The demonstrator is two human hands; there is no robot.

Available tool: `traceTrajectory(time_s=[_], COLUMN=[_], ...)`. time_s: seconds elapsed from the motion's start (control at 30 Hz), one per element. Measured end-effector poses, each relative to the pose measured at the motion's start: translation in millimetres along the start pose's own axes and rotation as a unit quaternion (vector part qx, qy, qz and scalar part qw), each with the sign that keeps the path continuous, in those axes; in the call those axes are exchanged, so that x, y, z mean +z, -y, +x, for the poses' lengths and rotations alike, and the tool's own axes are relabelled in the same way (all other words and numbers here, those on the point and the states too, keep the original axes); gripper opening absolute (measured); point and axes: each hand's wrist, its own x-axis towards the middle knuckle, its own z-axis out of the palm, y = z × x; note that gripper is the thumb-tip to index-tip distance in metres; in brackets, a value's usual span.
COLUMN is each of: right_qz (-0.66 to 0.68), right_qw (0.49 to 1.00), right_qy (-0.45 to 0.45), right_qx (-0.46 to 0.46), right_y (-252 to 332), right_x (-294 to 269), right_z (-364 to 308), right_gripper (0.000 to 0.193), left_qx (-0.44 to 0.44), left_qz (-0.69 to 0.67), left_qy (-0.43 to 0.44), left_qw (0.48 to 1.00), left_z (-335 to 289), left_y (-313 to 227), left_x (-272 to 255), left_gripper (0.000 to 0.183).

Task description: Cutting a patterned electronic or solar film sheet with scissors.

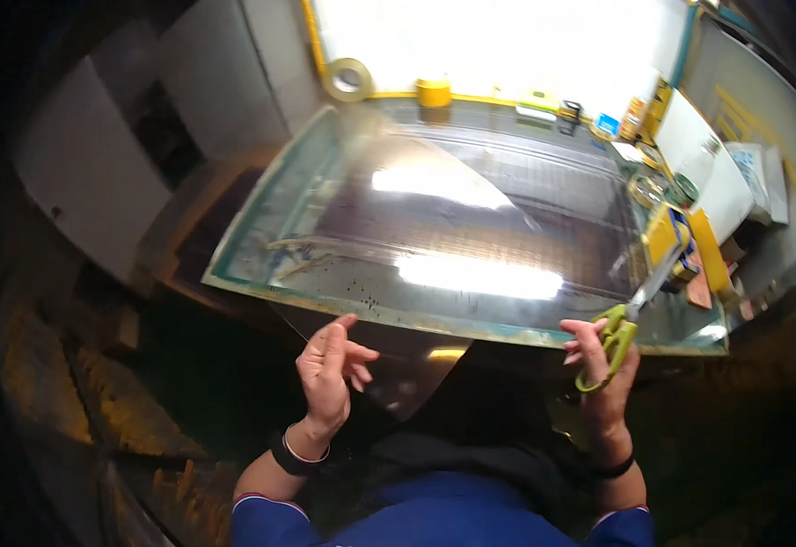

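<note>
My right hand (609, 397) holds scissors with green handles (615, 335), blades pointing up and away over the right front of a glass-topped table (325, 306). Its fingers curl about the handle loops. Just off the table's front edge, my left hand (326, 376) hangs with its index finger stretched forward and the other fingers loosely bent and apart; nothing shows in it. Beside it, a clear, shiny sheet (416, 383) hangs below the edge. Across the tabletop lies clear film (443, 173), with bright reflections and a slanting edge toward the middle.
At the back stand a tape roll (349, 80) and a yellow roll (433, 92) before a bright panel. Along the right side sit tape rolls (646, 190), a yellow box (662, 232), bottles and a white board (703, 173). Grey cabinets (88, 164) stand left.
</note>
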Motion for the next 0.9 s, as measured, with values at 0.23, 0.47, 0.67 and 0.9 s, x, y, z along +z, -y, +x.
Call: traceTrajectory(time_s=[0.23, 0.47, 0.67, 0.9], right_qz=[0.064, 0.059, 0.134, 0.08], right_qw=[0.975, 0.949, 0.941, 0.968], right_qy=[0.147, 0.178, 0.163, 0.136], right_qx=[0.151, 0.253, 0.265, 0.196], right_y=[-39.7, -53.3, -70.4, -81.2], right_x=[-30.1, -33.7, -12.3, 7.1], right_z=[-63.3, -95.6, -109.0, -103.3], right_gripper=[0.028, 0.033, 0.037, 0.044], left_qx=[-0.132, -0.237, -0.315, -0.283], left_qz=[-0.08, -0.152, -0.092, -0.093], left_qy=[0.095, 0.117, 0.239, 0.257], left_qw=[0.983, 0.952, 0.914, 0.919], left_z=[-23.4, -25.8, -16.4, -18.5], left_y=[31.0, 39.8, 43.2, 61.3], left_x=[60.6, 67.9, 107.8, 138.2], left_gripper=[0.026, 0.021, 0.018, 0.02])
